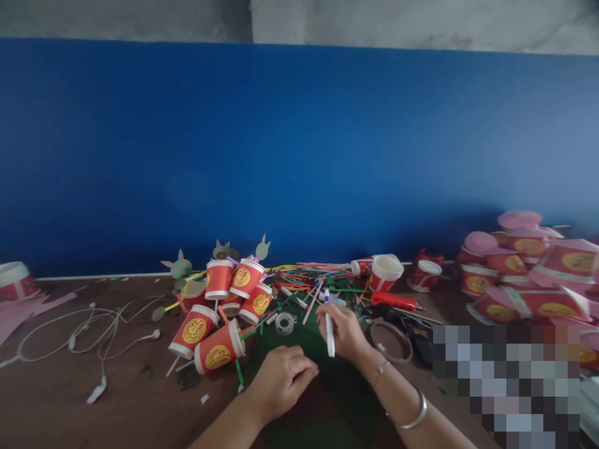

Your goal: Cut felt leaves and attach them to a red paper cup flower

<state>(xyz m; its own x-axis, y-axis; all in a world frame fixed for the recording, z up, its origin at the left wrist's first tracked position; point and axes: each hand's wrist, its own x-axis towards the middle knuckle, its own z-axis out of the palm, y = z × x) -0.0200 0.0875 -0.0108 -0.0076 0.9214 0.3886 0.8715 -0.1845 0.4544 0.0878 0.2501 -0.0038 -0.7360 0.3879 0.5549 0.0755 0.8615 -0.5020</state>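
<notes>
Right hand (344,330) holds white marker (330,337); left hand (284,379) curled, contents I can't tell. I'd keep marker clear of straws (312,304).

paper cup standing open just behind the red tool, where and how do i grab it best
Probably by the side wall, from the right: the paper cup has its mouth up, and another cup lies against its left side.

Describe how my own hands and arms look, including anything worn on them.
Your left hand and right hand are gloveless, with no sleeves visible. The right wrist has a thin bracelet; farther up sits a smooth silver bangle.
</notes>
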